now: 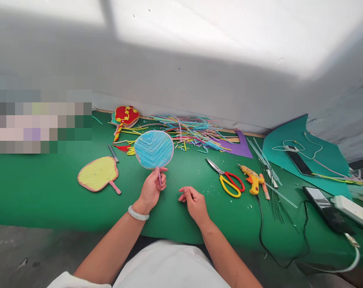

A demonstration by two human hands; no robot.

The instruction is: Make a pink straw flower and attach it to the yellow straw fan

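Yellow fan (pixel 99 174): lies flat on the green tabletop (pixel 34 192), left of centre and well apart from both hands.
Red fan (pixel 125 116): further back, close to the wall.
Blue fan (pixel 154 149): centre of the frame, lifted off the tabletop by its thin handle, its face turned up towards the wearer.
Left hand (pixel 153 188): just below the blue fan, fingers closed round that handle.
Right hand (pixel 195 202): just beside the left, resting on the tabletop with fingers curled in. I cannot tell whether they pinch anything.
Straws (pixel 190 132): a loose heap behind the hands, along the wall.
Scissors (pixel 227 180): right of the hands, blades shut.
Glue gun (pixel 253 180): just beyond the scissors, its cord running off the front edge.
Risk: to my eye the handle is slight for so broad a fan, so a twist of the left hand could bend it or break it loose. A right arm sweeping outward could snag the cord and drag the glue gun.
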